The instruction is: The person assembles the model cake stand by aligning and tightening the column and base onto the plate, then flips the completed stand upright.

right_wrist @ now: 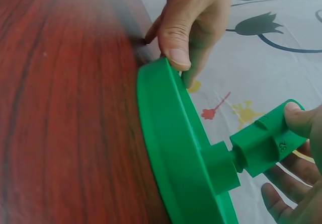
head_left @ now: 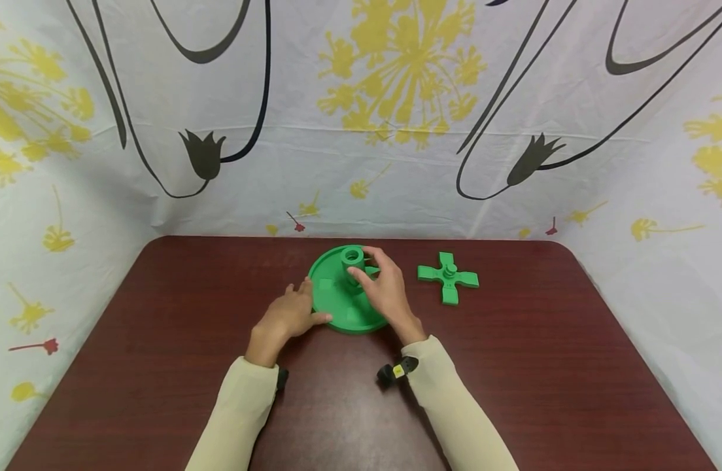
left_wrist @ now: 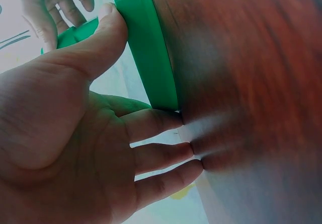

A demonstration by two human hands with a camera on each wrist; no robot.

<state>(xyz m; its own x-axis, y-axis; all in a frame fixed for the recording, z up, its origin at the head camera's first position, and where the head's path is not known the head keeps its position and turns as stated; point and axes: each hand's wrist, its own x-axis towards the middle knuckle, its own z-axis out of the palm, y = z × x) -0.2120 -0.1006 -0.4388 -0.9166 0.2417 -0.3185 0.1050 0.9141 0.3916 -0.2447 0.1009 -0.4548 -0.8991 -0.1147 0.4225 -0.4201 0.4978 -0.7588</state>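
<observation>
Near the far edge of a dark red-brown table [head_left: 514, 386]: one round green dish [head_left: 340, 314], shallow, with a raised rim, lying flat.

Item, upright over the dish: one green cylinder [head_left: 352, 257], its top hollowed by a round opening, raised marks on its side. Its narrow neck [right_wrist: 237, 160] meets a short green post [right_wrist: 221, 167] that rises from the dish; how far the neck is seated cannot be told.

Item, right hand [head_left: 386, 286]: grasping the cylinder, thumb [right_wrist: 298, 118] on the near side, fingers round the other; little space lies between this hand and the dish.

Item, left hand [head_left: 287, 313]: unclenched, at the left side of the dish, fingers straight and spread, thumb touching the rim. Three fingertips [left_wrist: 193, 164] meet the tabletop just outside it.

Item, one green cross-shaped piece [head_left: 448, 277]: four flat arms, a small stepped knob at the centre; lying flat to the right of the dish, apart from it and untouched by either hand.

Item, two cream sleeves [head_left: 462, 407], reaching to the wrists. Item, one black wrist device [head_left: 397, 371] with a yellow label, at the right cuff; a dark part of another shows at the left.

Item, behind the table: white cloth [head_left: 314, 157] printed with yellow blooms, dark curling stems and small red flowers.
</observation>
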